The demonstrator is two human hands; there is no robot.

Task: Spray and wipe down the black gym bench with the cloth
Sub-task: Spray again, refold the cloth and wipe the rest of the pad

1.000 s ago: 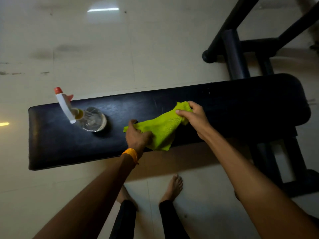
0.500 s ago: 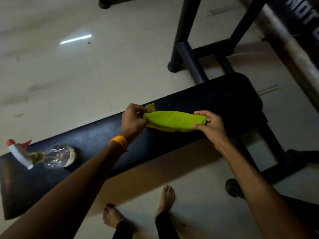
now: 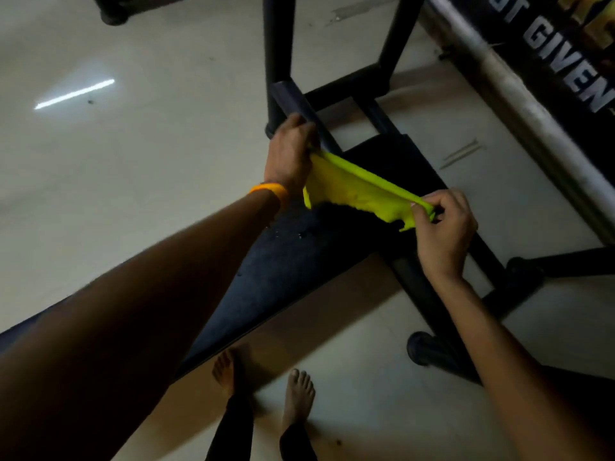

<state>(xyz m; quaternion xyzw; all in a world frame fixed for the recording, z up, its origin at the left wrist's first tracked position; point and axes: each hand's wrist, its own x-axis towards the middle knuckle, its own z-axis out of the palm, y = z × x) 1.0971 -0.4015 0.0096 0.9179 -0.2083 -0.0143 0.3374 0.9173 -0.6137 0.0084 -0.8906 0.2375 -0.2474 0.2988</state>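
Observation:
The black gym bench (image 3: 299,261) runs from the lower left to the upper right of the head view. A bright yellow-green cloth (image 3: 356,191) is stretched taut above the bench's right end. My left hand (image 3: 289,154), with an orange band at its wrist, grips the cloth's far corner. My right hand (image 3: 442,224) pinches the near corner. The cloth's lower edge hangs down to the pad. A few small droplets glint on the pad just left of the cloth. The spray bottle is out of view.
Black frame tubes (image 3: 279,54) rise behind the bench, and its legs (image 3: 519,277) spread on the pale floor at right. A dark banner with white letters (image 3: 565,68) runs along the upper right. My bare feet (image 3: 266,380) stand on the floor below the bench.
The view has swung right, so the spray bottle has left the frame. Both hands have carried the cloth toward the bench's right end and pulled it open between them.

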